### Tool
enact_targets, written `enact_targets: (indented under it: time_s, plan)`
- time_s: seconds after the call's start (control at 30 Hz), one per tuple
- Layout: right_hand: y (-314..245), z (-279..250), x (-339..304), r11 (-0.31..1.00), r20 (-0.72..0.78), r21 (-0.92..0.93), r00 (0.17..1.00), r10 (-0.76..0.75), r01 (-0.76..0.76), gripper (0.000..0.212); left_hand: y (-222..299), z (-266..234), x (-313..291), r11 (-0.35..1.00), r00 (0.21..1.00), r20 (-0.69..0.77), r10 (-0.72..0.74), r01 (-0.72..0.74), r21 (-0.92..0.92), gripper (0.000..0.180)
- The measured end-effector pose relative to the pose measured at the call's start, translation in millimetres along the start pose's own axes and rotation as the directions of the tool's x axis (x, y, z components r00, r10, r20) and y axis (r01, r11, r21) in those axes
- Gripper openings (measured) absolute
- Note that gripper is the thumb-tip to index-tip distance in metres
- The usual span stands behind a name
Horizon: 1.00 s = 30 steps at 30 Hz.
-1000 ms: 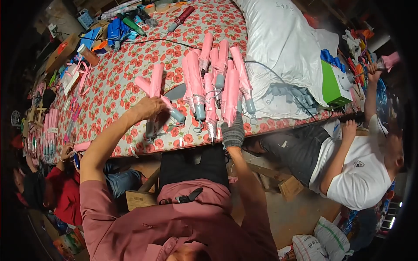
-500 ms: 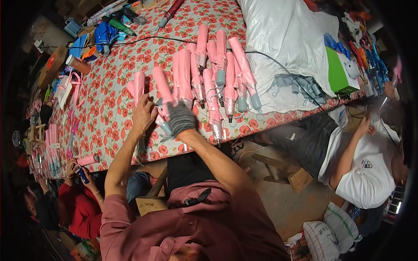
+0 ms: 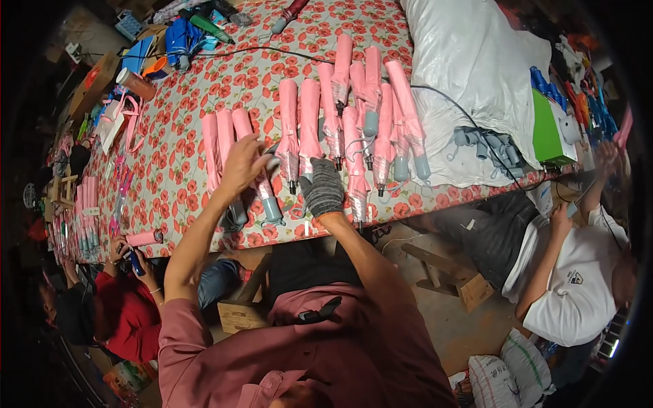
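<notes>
Several folded pink umbrellas (image 3: 288,112) lie across the flowered tablecloth, some with grey handles (image 3: 271,209), others ending in bare dark tips. My bare left hand (image 3: 241,163) is over the left group of three umbrellas. Its fingers are bent around a small grey piece (image 3: 273,163) that looks like an umbrella handle, mostly hidden. My right hand (image 3: 323,187), in a grey knit glove, is closed over the lower end of another pink umbrella (image 3: 311,115). The glove covers that end.
A white sack (image 3: 469,81) with loose grey handles (image 3: 486,146) lies on the right, beside a green box (image 3: 549,129). A black cable (image 3: 456,109) crosses the table. Co-workers sit at both sides: a red sleeve (image 3: 129,306) left, a white shirt (image 3: 571,285) right.
The umbrella that both hands were on now lies in the left group with its grey handle showing. My right hand has moved right to another umbrella; my left hand has lifted away.
</notes>
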State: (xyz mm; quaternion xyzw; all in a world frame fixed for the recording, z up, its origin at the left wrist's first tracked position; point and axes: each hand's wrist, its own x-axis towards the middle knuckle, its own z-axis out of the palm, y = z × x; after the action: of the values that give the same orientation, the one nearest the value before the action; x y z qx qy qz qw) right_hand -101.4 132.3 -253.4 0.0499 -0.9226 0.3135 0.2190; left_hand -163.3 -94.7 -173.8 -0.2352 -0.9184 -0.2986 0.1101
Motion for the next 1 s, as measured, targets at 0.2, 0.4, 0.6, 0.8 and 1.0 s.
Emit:
enact_targets:
  time_s: [0.2,0.4,0.6,0.8,1.0]
  plan:
    - [-23,-16,32,0.888,0.409,-0.038,0.803,0.433,-0.459,0.065,-4,31,11,0.887,1.000,-0.011,-0.005,0.010,0.462,0.037]
    - [-62,-7,7,0.873,0.481,0.148,0.805,0.347,-0.465,0.078,-47,-8,-21,0.940,0.986,0.103,-0.131,0.091,0.328,0.029]
    - [-67,-29,25,0.902,0.109,0.427,0.994,0.018,-0.063,0.050,-44,-33,-13,0.875,0.864,-0.148,-0.481,0.464,-0.134,0.028]
    - [-8,-72,22,0.995,0.134,0.098,0.990,-0.044,0.031,0.039,-11,14,43,0.936,0.957,-0.084,-0.279,0.251,-0.247,0.031]
    - [51,-79,11,0.914,0.264,-0.398,0.945,0.193,-0.075,0.057,6,84,116,0.940,0.941,0.093,-0.324,0.332,-0.081,0.050]
